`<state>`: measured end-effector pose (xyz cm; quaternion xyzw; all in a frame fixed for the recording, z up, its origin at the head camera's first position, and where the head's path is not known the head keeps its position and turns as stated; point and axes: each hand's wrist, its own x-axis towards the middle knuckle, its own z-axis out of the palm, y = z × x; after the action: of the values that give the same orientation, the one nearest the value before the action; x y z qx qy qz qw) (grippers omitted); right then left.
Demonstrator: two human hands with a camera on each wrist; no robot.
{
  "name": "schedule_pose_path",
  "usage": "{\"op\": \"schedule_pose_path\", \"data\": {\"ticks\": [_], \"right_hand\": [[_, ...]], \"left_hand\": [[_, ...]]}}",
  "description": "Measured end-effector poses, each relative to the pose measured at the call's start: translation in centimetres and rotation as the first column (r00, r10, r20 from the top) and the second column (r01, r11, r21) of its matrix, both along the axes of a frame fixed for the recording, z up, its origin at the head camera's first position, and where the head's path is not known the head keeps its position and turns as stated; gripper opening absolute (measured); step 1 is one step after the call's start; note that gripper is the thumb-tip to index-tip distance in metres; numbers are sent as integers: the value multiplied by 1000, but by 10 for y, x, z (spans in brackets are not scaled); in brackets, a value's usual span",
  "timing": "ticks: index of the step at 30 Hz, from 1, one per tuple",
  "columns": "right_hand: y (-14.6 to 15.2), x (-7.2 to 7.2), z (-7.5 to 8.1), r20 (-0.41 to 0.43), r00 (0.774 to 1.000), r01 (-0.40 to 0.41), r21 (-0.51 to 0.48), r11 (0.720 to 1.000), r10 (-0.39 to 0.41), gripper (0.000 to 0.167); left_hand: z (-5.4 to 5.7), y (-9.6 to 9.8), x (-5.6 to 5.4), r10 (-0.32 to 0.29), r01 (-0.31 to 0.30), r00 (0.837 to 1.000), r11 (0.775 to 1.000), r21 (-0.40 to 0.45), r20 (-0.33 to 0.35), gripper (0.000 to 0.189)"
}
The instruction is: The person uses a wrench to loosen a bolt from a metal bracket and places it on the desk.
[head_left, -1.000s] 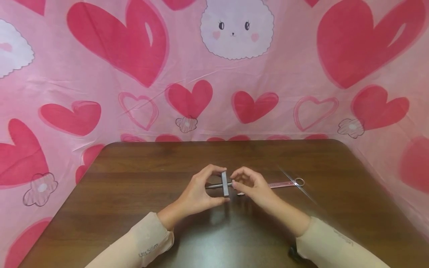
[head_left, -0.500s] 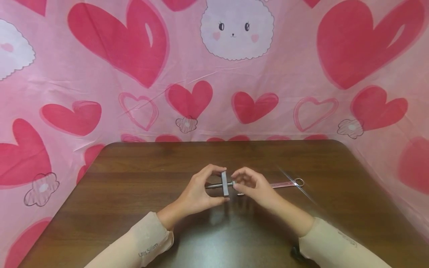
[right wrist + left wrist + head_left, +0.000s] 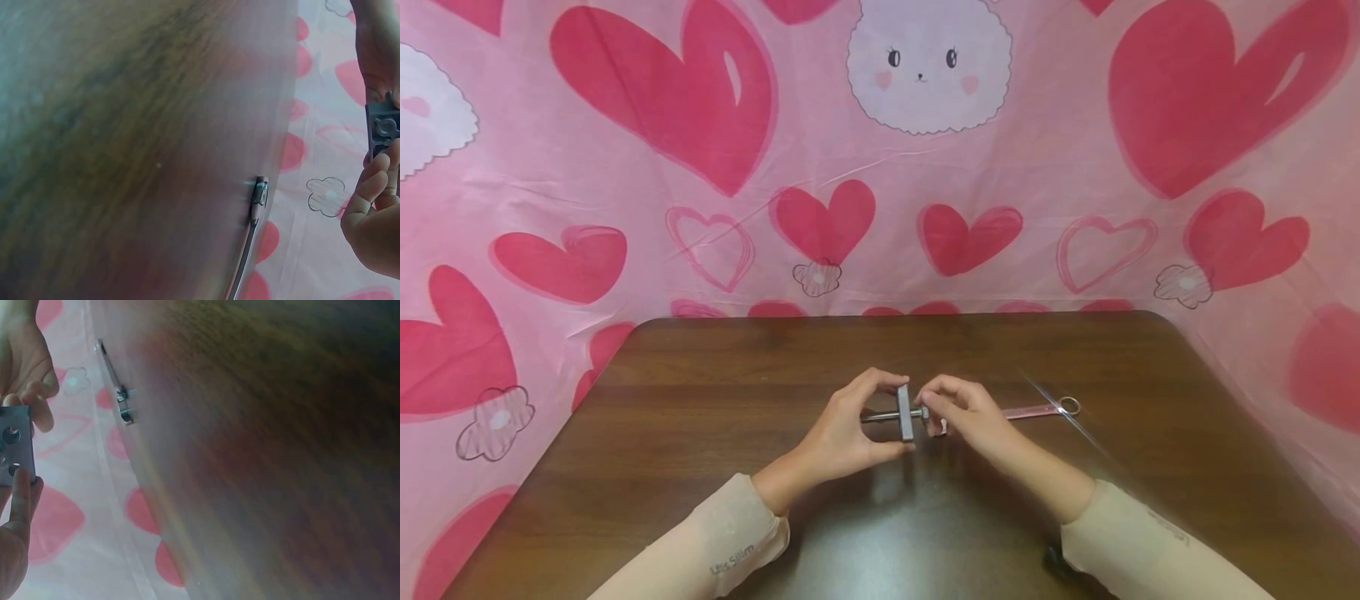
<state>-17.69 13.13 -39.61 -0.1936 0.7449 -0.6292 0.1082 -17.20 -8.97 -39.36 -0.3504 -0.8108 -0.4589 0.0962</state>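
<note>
In the head view my left hand (image 3: 842, 425) holds a grey metal plate (image 3: 905, 413) on edge, thumb below and fingers above. Holes show in the plate (image 3: 22, 447) in the left wrist view. A metal bolt (image 3: 881, 416) passes through it, running left toward the palm. At the bolt's right end sits a small hex piece (image 3: 924, 413); whether head or nut, I cannot tell. My right hand (image 3: 970, 417) pinches that end with curled thumb and fingers. Behind that hand a shiny wrench (image 3: 1030, 412) lies on the table, partly hidden.
The wrench's ring end (image 3: 1070, 406) points right. A dark object (image 3: 1056, 562) lies by the right sleeve (image 3: 1120, 525), mostly covered. The brown wooden table (image 3: 737, 358) reaches back to a pink heart-patterned cloth (image 3: 895, 175).
My right thumb has shifted up and the other fingers have curled lower around the bolt's end, so the hex piece shows more. The left hand and plate have hardly moved.
</note>
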Motion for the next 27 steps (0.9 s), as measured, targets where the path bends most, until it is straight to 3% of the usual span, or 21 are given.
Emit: {"op": "schedule_pose_path", "data": {"ticks": [7, 17, 22, 27], "right_hand": [[0, 2, 2, -30, 999, 22, 38, 999, -21, 20], [4, 2, -4, -190, 982, -15, 32, 999, 20, 30], [8, 3, -6, -157, 988, -10, 27, 1000, 15, 29], [9, 5, -5, -86, 995, -57, -20, 998, 55, 25]], "left_hand": [[-1, 0, -1, -4, 4, 1000, 1000, -6, -4, 71], [-2, -1, -4, -4, 4, 1000, 1000, 23, -1, 70], [0, 0, -2, -15, 14, 1000, 999, 41, 16, 71], [0, -1, 0, -8, 7, 1000, 999, 35, 2, 71]]}}
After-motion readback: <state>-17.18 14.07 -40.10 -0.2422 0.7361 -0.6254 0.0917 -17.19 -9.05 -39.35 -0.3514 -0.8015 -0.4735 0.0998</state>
